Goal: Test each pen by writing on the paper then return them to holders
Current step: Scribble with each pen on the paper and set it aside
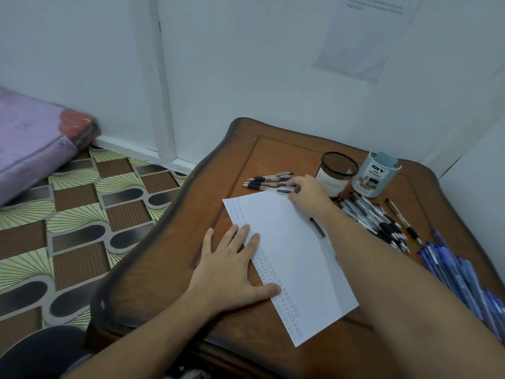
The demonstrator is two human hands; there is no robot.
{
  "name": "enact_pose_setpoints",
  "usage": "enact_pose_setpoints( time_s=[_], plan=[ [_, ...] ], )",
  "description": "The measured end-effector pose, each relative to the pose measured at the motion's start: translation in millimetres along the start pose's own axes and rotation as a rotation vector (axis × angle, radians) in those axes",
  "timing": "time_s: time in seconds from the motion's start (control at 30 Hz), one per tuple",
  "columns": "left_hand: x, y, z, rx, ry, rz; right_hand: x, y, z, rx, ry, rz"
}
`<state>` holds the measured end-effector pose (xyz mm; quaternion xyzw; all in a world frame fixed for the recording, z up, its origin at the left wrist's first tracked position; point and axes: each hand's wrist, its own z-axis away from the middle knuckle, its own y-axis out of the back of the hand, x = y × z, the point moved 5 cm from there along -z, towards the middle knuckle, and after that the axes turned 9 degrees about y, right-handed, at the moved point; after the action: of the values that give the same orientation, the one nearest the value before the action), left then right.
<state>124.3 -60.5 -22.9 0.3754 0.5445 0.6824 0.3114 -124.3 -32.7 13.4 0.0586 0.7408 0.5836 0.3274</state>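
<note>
While our left hand (232, 269) lies spread on the paper (295, 258), our right hand (308, 192) pinches a pen (284, 190). One column (263, 262) written, holders (337, 170) look empty, piles (377, 220) wait.

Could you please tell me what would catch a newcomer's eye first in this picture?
The white paper in the middle of the table, with the left hand pressed flat on its written left edge. Past its far edge the right hand pinches a pen, next to a mesh holder and a blue holder. Heaps of black pens and blue pens lie at the right.
</note>
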Motion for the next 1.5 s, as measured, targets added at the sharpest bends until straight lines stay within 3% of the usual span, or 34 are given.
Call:
enact_pose_setpoints(
  time_s=[0.13,0.2,0.43,0.57,0.83,0.97,1.13,1.23,1.37,1.5],
  plan=[
    [0,0,0,-0.006,0.003,0.001,0,9,13,-0.086,0.041,0.106],
    [-1,1,0,-0.012,0.004,0.0,-1,20,23,-0.051,0.05,0.03],
    [1,1,1,-0.013,0.011,0.016,-15,53,89,0.272,-0.184,-1.23],
    [2,1,2,-0.005,0.006,0.008,-25,53,127,0.371,-0.189,-1.485],
    [4,1,2,0.009,0.007,-0.008,-33,31,174,0.316,-0.262,-1.434],
    [3,0,0,0.012,0.005,-0.007,-36,31,185,0.362,-0.206,-1.491],
    [3,1,1,0.009,-0.005,-0.009,-26,11,198,0.286,-0.339,-1.566],
    [4,1,0,0.012,0.0,-0.014,-19,-3,207,0.249,-0.355,-1.431],
    [5,1,2,0.024,0.006,0.0,-23,-7,211,0.228,-0.136,-1.266],
    [4,1,1,0.028,0.007,0.004,-33,-14,212,0.157,-0.102,-1.049]
  ],
)
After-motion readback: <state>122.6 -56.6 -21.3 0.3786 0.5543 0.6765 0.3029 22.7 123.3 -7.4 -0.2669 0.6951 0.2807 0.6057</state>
